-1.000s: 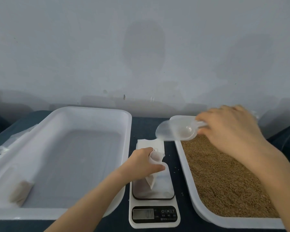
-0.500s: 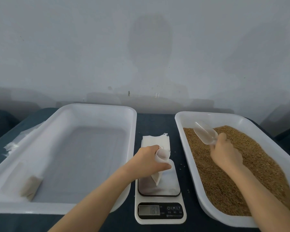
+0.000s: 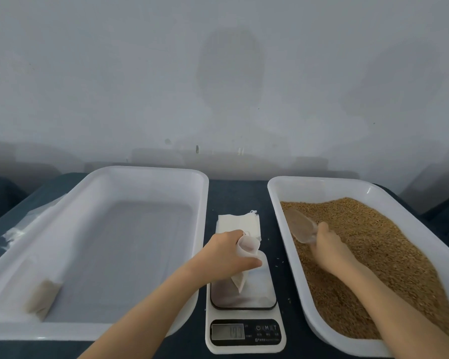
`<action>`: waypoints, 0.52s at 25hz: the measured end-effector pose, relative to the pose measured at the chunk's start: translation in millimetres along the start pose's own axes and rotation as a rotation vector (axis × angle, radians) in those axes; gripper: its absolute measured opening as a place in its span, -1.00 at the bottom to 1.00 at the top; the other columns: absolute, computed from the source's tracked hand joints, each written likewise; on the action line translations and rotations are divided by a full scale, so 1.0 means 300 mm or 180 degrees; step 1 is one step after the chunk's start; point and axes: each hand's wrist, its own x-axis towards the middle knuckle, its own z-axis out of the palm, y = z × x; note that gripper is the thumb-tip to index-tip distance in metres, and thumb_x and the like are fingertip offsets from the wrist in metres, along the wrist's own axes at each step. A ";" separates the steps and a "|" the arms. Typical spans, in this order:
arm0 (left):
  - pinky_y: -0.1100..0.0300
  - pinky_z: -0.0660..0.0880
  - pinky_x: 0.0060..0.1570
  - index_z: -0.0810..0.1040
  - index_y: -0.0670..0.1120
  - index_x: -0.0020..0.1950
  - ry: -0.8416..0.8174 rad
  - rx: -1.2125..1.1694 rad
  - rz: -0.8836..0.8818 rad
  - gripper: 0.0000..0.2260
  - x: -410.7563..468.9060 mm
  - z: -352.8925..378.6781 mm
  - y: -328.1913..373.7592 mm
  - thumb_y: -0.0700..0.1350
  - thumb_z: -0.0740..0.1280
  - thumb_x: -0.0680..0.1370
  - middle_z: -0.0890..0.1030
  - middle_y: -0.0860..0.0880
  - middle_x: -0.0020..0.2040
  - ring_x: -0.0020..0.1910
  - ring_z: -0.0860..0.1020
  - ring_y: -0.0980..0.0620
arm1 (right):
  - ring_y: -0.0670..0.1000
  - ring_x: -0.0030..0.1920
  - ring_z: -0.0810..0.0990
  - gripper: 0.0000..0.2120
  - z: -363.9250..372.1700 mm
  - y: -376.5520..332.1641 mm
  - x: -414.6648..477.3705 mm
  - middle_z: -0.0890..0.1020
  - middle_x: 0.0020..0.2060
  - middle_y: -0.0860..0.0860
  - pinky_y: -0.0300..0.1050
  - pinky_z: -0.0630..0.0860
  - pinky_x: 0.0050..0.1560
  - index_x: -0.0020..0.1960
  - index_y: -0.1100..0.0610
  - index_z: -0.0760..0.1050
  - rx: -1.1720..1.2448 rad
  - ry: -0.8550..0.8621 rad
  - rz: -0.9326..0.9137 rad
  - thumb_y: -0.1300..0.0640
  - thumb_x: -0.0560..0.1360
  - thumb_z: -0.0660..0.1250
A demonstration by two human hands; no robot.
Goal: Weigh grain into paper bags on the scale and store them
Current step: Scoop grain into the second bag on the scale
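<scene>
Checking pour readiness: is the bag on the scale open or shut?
Open: the left hand grips the paper bag upright on the scale, and its mouth shows as a round gap.

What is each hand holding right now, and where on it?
The left hand grips the paper bag by its open top. The right hand holds the clear scoop by its handle.

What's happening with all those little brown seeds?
A person is filling little bags with grain. The left hand holds a paper bag open on the scale. The right hand grips a clear scoop and digs it into the grain in the right tray. One filled bag already lies in the left tray, and spare empty bags sit behind the scale.
</scene>
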 end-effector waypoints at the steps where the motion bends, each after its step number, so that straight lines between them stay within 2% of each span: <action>1: 0.36 0.35 -0.32 0.45 0.06 -0.08 0.0006 0.0005 -0.0001 -0.76 -0.001 -0.001 0.000 0.14 0.40 0.40 0.52 0.16 -0.18 -0.24 0.49 0.18 | 0.15 -0.05 0.56 -0.81 0.004 -0.004 -0.001 0.50 0.06 0.18 0.07 0.55 -0.06 0.16 0.21 0.25 0.0125 -0.0057 -0.0045 0.16 0.59 0.13; 6: 0.38 0.34 -0.33 0.44 0.08 -0.10 0.0022 0.0033 0.0012 -0.77 -0.002 0.000 -0.001 0.15 0.40 0.40 0.52 0.16 -0.18 -0.24 0.49 0.18 | 0.11 -0.09 0.56 -0.78 0.016 -0.017 -0.013 0.51 0.07 0.20 -0.05 0.50 -0.20 0.18 0.24 0.24 0.0359 -0.0158 -0.0047 0.14 0.60 0.15; 10: 0.41 0.31 -0.35 0.43 0.12 -0.11 -0.0005 0.0043 0.0050 -0.78 -0.006 -0.001 0.003 0.15 0.40 0.41 0.51 0.17 -0.19 -0.25 0.49 0.18 | 0.14 -0.11 0.52 -0.64 0.012 -0.021 -0.019 0.43 0.10 0.19 -0.03 0.47 -0.19 0.31 0.19 0.16 -0.0286 0.0468 -0.0008 0.25 0.55 0.17; 13: 0.43 0.29 -0.36 0.39 0.15 -0.15 0.0003 0.0067 0.0057 -0.79 -0.009 -0.004 0.006 0.16 0.41 0.41 0.50 0.19 -0.20 -0.26 0.48 0.19 | 0.11 -0.15 0.46 -0.67 0.021 -0.033 -0.016 0.42 0.10 0.18 -0.03 0.45 -0.18 0.27 0.17 0.16 -0.0366 0.0312 -0.0040 0.28 0.55 0.15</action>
